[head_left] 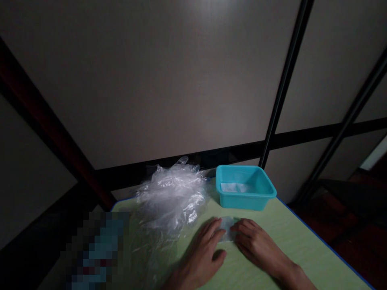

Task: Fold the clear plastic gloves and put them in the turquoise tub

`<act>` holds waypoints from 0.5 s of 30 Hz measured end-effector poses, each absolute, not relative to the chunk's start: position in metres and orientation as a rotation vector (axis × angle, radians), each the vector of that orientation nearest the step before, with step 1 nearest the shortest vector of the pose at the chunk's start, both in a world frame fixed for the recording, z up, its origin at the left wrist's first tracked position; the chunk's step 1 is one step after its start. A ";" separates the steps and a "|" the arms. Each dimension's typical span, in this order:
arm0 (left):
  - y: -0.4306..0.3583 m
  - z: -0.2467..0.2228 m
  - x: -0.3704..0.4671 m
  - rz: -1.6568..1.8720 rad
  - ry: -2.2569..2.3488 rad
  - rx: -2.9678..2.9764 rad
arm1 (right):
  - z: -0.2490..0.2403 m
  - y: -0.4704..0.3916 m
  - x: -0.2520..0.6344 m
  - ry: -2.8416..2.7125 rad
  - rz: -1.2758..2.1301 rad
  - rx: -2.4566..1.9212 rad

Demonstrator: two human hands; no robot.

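Note:
A small folded piece of clear plastic [226, 228], apparently a disposable glove, lies flat on the light green tabletop [290, 237] between my hands. My left hand [205, 251] rests at its left side, fingers stretched forward and thumb apart. From the right, my right hand [256, 243] touches the plastic with slightly bent fingertips; its thumb is hidden. Behind my left hand spreads a loose heap of clear plastic gloves [175, 193]. Just beyond the folded piece stands a turquoise plastic bin [244, 202], with some whitish folded plastic [234, 187] on its bottom.
A sliding wardrobe door [181, 88] with dark frames rises right behind the table. Blue edging [320, 237] runs along the table's right side. At the lower left, a blurred-out patch [99, 249] hides an object. Dark furniture [353, 201] stands at the right.

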State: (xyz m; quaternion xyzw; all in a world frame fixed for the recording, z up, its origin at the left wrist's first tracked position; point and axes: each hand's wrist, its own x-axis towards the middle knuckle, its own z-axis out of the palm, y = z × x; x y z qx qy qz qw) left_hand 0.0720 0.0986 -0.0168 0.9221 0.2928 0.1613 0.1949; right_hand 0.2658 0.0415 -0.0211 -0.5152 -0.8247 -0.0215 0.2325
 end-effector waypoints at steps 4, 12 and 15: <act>0.098 -0.016 0.073 0.499 0.802 2.564 | -0.015 0.041 0.266 -2.267 0.010 -1.436; 0.097 -0.010 0.074 0.534 0.750 2.538 | -0.016 0.039 0.272 -2.242 -0.051 -1.452; 0.098 -0.010 0.075 0.540 0.743 2.510 | -0.015 0.039 0.271 -2.232 -0.058 -1.452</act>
